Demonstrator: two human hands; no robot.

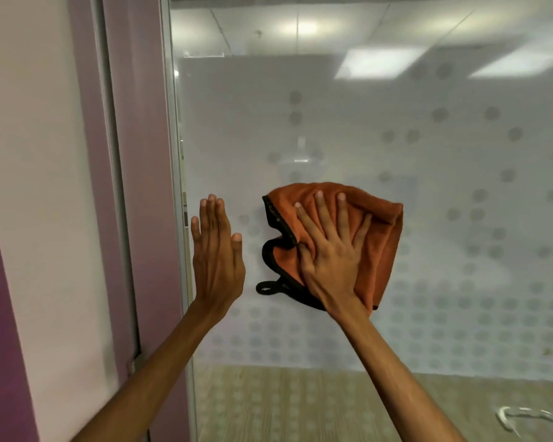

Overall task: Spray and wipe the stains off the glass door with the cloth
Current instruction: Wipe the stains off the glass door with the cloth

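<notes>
- Both forearms rose from the bottom edge of the head view, bare.
- The left hand (pixel 217 250) was raised with straight fingers held close together, palm toward the glass door (pixel 428 218) near its left edge; actual contact with the pane could not be determined. It held nothing.
- The right hand (pixel 331 247) lay flat, fingers spread wide, pressing an orange microfibre cloth (pixel 377 237) against the pane.
- The cloth was bunched, with black edging and a black hanging loop (pixel 266 287) drooping at its lower left.
- The pane carried a frosted dot pattern (pixel 479 301), denser toward the bottom.
- Left of the glass stood a purple door frame (pixel 141 186).
- Beyond the pane, ceiling light panels (pixel 377 63) and a patterned floor (pixel 300 406) appeared.
</notes>
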